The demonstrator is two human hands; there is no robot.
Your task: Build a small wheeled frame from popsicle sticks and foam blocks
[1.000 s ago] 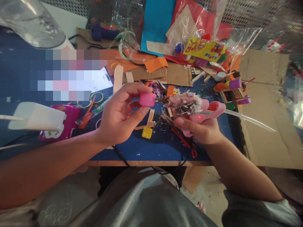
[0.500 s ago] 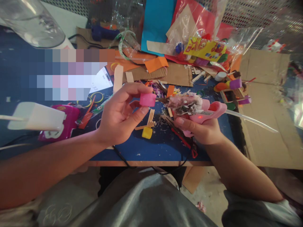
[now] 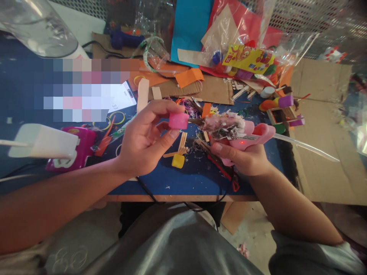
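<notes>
Between thumb and fingers, my left hand (image 3: 147,137) pinches a small pink bottle cap (image 3: 178,121) above the table. My right hand (image 3: 243,154) is wrapped round a pink hot glue gun (image 3: 255,137), its front coated in stringy, dirty residue. A clear glue stick (image 3: 306,147) juts from its back, and a small red light glows on its side. The gun's dark nozzle points left and reaches the cap's right side; whether it touches I cannot tell. Below the cap, a yellow cap (image 3: 178,160) lies beside several short wooden sticks (image 3: 183,141).
Behind the hands lie cardboard (image 3: 183,88), orange paper scraps (image 3: 189,78) and a bag of coloured caps (image 3: 249,59). A small stick-and-cap model (image 3: 282,109) stands right. At left are a white charger (image 3: 43,141) in a magenta socket block (image 3: 83,145), a phone (image 3: 123,97) and a bottle (image 3: 43,28).
Hardly anything differs. Both hands, the pink cap and the glue gun keep nearly the same positions, with only a very slight shift.
</notes>
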